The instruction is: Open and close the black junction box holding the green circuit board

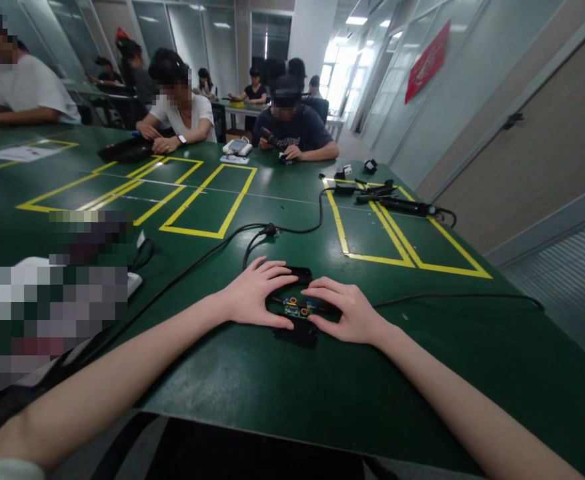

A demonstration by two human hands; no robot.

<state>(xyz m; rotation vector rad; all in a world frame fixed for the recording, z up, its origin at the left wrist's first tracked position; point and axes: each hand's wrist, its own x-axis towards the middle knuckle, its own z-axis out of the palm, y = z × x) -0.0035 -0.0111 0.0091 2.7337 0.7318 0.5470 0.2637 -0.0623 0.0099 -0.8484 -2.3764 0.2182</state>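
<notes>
A small green circuit board (295, 309) with copper-coloured coils lies between my two hands near the front of the table. My left hand (256, 293) is at its left side, fingers stretched out and spread, thumb near a black casing half (299, 333). From the right, my right hand (348, 310) curves its fingers and thumb around the board's right end, where a dark cable joins it; the exact contact is partly hidden. Behind the board sits another black casing piece (301, 274), partly covered by my left fingertips.
Across the green table (212, 373) run a black cable with a plug (270, 230) and another cable (462, 296) on the right. Yellow tape rectangles mark the surface. Black tools (397, 203) lie at the back right. Other people sit across the table. A blurred patch covers the left.
</notes>
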